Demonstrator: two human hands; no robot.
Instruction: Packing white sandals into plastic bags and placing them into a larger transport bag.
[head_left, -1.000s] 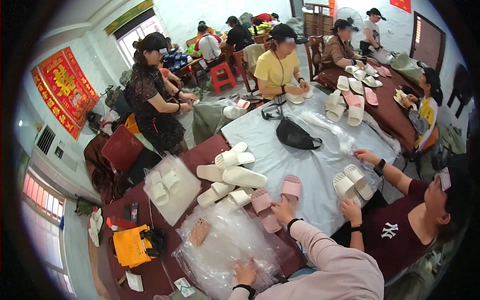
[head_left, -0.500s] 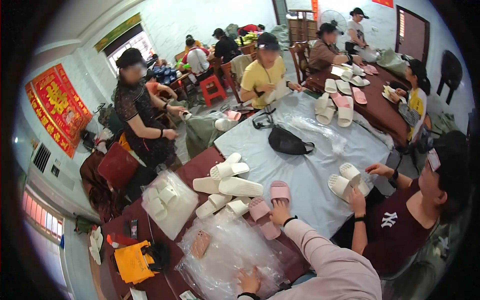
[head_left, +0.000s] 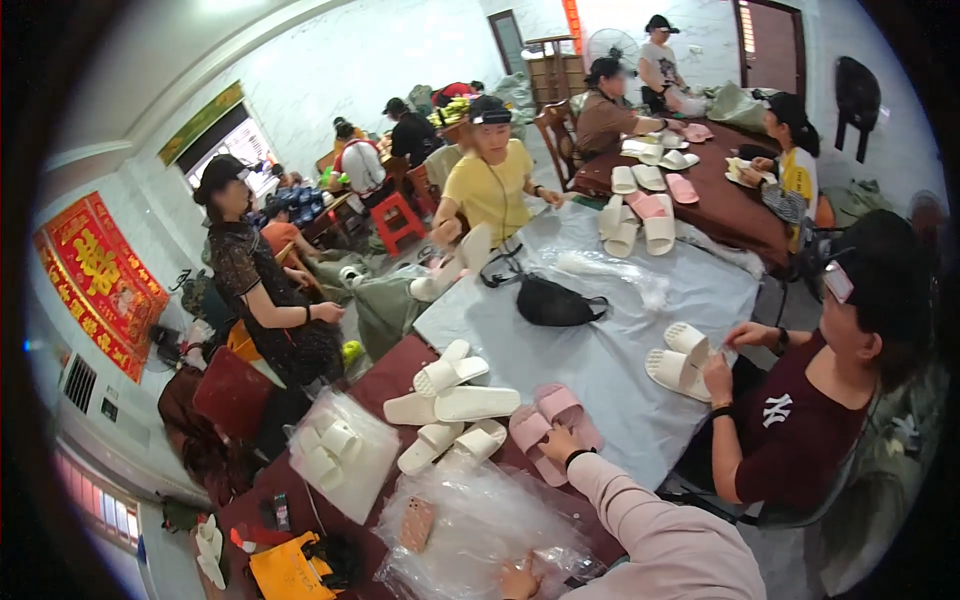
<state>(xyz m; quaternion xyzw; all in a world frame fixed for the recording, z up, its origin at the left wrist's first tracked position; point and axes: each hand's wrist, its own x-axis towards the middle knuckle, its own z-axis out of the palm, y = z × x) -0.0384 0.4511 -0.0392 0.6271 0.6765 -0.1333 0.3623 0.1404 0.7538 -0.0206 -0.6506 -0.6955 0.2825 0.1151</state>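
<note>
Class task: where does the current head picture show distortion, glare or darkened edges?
Head view: black, rounded corners from the fisheye lens; the barred window at lower left leans and bends; the upper-left window is washed out nearly white; bright glints break up the clear plastic bags at the left hand; the pink slippers at the right hand look softly lit.
</note>
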